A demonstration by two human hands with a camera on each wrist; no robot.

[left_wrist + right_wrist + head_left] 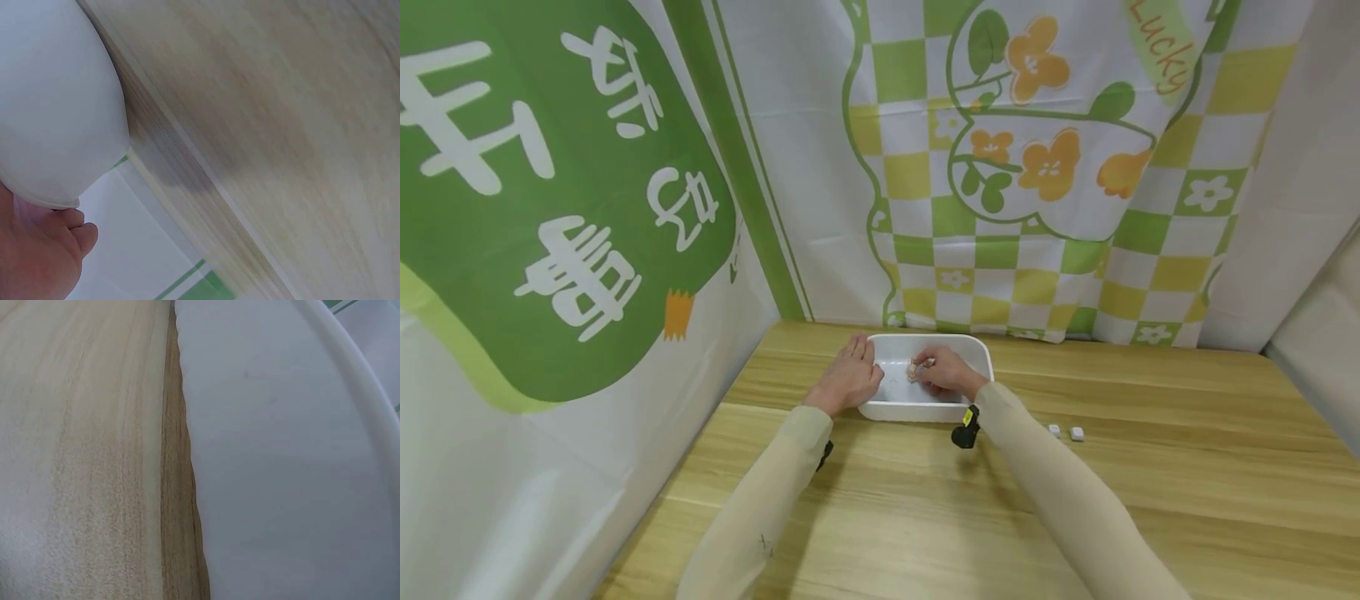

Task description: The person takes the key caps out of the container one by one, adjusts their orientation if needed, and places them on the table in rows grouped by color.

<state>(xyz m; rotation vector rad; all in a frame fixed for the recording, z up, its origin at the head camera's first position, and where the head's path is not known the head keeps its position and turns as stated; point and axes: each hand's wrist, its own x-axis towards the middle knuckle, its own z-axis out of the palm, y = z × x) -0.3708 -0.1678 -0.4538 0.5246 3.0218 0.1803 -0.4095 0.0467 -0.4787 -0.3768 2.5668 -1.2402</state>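
Note:
A white rectangular basin stands on the wooden table near its back edge. My left hand rests on the basin's left rim, its fingers pointing forward and its thumb toward the inside. In the left wrist view, part of that hand shows beneath the rim of the white wall. Inside the basin, my right hand pinches a small tan-orange piece with its fingertips; the piece is partly hidden and its kind is too small to tell. The right wrist view shows only the basin's outer wall and the tabletop.
Two small white blocks lie on the table, right of the basin and beside my right forearm. Behind the table hangs a patterned green, yellow and white cloth. Another printed cloth hangs along the left side.

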